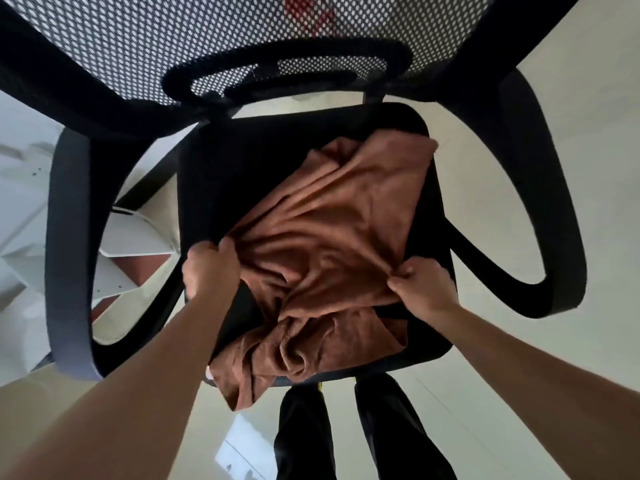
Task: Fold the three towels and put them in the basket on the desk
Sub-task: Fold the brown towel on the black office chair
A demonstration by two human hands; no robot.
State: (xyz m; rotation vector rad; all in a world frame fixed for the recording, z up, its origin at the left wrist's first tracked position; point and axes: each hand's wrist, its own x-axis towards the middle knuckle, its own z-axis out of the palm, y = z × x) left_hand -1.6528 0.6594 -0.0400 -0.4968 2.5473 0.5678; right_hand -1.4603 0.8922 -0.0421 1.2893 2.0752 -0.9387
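Rust-brown towel cloth (325,237) lies crumpled on the black seat (214,174) of an office chair, one end hanging over the seat's front edge. How many towels make up the heap I cannot tell. My left hand (207,268) grips the cloth at its left edge. My right hand (420,282) pinches a bunch of it at the right edge. The cloth is stretched between the two hands. No basket or desk top is in view.
The chair has a mesh backrest (242,46) at the top and looped black armrests, the left armrest (65,244) and the right armrest (540,202). White furniture (27,202) stands to the left. Pale floor (519,375) surrounds the chair; my dark-trousered legs (363,431) stand below the seat.
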